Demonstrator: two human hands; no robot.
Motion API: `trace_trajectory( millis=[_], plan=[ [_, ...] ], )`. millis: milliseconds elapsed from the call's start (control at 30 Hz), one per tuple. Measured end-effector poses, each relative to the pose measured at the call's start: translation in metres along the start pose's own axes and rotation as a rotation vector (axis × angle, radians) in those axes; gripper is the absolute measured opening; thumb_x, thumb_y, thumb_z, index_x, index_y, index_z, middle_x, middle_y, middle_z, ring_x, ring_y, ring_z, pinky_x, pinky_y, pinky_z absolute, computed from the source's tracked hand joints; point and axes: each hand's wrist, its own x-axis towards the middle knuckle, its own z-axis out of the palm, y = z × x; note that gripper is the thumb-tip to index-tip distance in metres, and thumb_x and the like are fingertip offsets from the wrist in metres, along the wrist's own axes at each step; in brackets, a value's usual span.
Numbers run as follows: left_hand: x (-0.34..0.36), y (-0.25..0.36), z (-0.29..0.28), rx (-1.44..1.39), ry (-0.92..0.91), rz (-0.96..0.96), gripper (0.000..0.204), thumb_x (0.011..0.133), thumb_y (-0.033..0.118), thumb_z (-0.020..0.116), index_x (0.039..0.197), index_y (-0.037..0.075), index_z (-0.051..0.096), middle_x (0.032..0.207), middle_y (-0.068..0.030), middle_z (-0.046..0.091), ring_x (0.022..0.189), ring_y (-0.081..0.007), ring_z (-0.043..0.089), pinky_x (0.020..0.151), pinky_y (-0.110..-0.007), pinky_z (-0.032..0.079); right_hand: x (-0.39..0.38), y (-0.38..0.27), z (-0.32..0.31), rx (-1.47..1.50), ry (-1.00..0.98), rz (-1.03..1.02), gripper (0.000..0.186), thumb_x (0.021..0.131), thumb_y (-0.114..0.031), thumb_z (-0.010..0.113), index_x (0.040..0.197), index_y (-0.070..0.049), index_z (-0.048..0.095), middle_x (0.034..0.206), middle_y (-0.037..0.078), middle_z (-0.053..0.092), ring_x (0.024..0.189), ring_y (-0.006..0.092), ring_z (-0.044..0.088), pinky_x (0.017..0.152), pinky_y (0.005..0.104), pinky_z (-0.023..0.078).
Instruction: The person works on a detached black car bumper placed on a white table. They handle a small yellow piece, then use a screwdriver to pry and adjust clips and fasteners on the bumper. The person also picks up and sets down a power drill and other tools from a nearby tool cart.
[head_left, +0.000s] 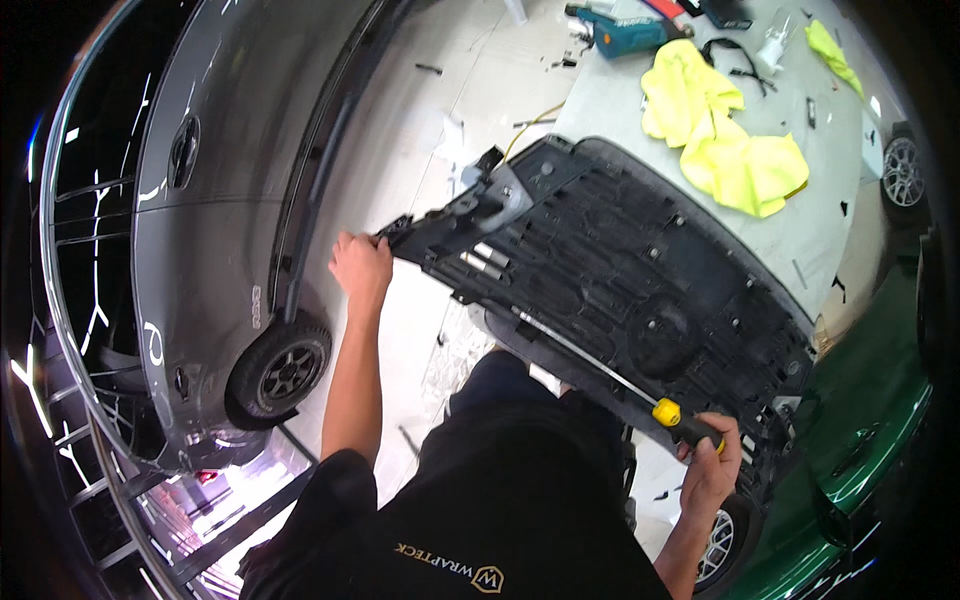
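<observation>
A large black plastic car panel (590, 265), its ribbed side facing up, is tilted in front of me and spans from my left hand to the lower right. My left hand (362, 265) grips its left corner, fingers curled over the edge. In my right hand (712, 460) is a long screwdriver (668, 411) with a yellow and black handle, held over the panel's near right edge. Its thin shaft points up and left across the panel. I cannot tell whether the tip touches anything. The panel's far edge rests at or against a pale worktable (615, 112).
Yellow cloths (745, 165) and a teal power tool (628, 37) lie on the table. A grey car (225, 240) stands close on the left, a green car (870, 400) on the right. Small dark scraps (428, 69) and clear plastic (462, 360) litter the floor.
</observation>
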Motion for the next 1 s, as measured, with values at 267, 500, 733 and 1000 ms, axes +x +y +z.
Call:
trace_trajectory(
  millis=[267,500,733,1000],
  plan=[
    [0.001,-0.004,0.003,-0.059,0.079,0.054,0.021,0.088,0.021,0.068,0.09,0.003,0.08,0.106,-0.0164,0.065,0.109,-0.0369,0.061,0.099,-0.052,0.045,-0.006,-0.013,0.011,-0.016,0.051,-0.016,0.038,0.086,-0.024,0.075,0.111,0.002,0.064,0.09,0.009,0.064,0.069,0.0158,0.062,0.063,0.0293,0.05],
    [0.002,-0.005,0.008,-0.127,0.063,-0.04,0.016,0.084,0.018,0.072,0.088,0.006,0.08,0.105,-0.014,0.066,0.109,-0.0346,0.062,0.096,-0.051,0.046,-0.02,-0.019,0.014,0.027,0.07,-0.047,0.034,0.087,-0.019,0.075,0.112,0.001,0.063,0.085,0.009,0.067,0.069,0.0148,0.064,0.066,0.0288,0.052],
    [0.002,-0.004,-0.002,-0.187,0.004,-0.1,0.02,0.086,0.02,0.072,0.094,0.002,0.079,0.113,-0.0152,0.064,0.112,-0.0352,0.061,0.094,-0.052,0.048,-0.029,-0.033,0.018,-0.008,0.047,-0.099,0.034,0.087,-0.022,0.075,0.111,0.0,0.065,0.083,0.008,0.068,0.066,0.0146,0.065,0.063,0.0284,0.053],
    [0.001,-0.009,0.005,-0.225,-0.002,-0.086,0.023,0.088,0.019,0.074,0.096,-0.003,0.077,0.119,-0.017,0.06,0.115,-0.0367,0.058,0.094,-0.053,0.05,-0.044,-0.041,0.028,-0.038,0.055,-0.144,0.033,0.087,-0.02,0.074,0.111,0.0,0.065,0.081,0.009,0.068,0.067,0.0149,0.065,0.063,0.0286,0.053]
  ],
)
